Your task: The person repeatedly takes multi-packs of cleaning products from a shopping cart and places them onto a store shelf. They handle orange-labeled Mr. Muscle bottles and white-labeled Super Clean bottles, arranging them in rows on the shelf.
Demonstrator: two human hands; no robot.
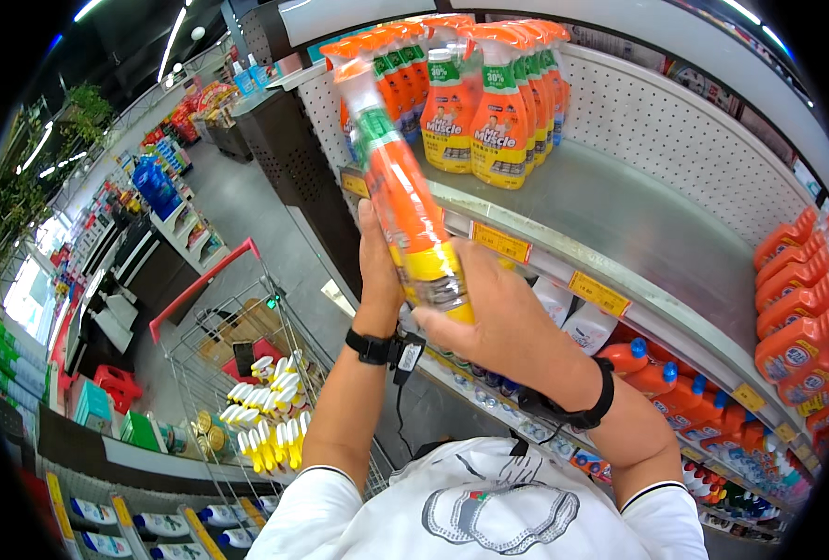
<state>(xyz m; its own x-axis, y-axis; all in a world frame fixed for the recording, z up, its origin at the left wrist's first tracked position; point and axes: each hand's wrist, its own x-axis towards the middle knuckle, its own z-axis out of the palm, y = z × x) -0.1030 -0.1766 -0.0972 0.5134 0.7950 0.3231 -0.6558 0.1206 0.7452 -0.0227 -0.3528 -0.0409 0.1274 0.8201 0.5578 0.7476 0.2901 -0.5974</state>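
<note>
Between my two hands is an orange and yellow Mr Muscle cleaner bottle [414,203], perhaps two wrapped in clear film, with a green band near its neck. It tilts up and to the left in front of the shelf, slightly blurred. Its yellow lower end is gripped by my right hand [509,315]. Along its left side lies my left hand [379,269], thumb up, the other fingers hidden behind it. Similar spray bottles [502,133] with orange trigger heads stand in rows on the metal shelf [617,189]; one bottle [446,119] there has a white cap.
A wire shopping cart [204,392] with a red handle stands at left, holding yellow-and-white bottles [274,420] and a cardboard box [239,336]. Orange refill bottles [796,350] occupy the shelf's right end. Price tags [502,241] line its front edge. Lower shelves hold more orange bottles [656,381].
</note>
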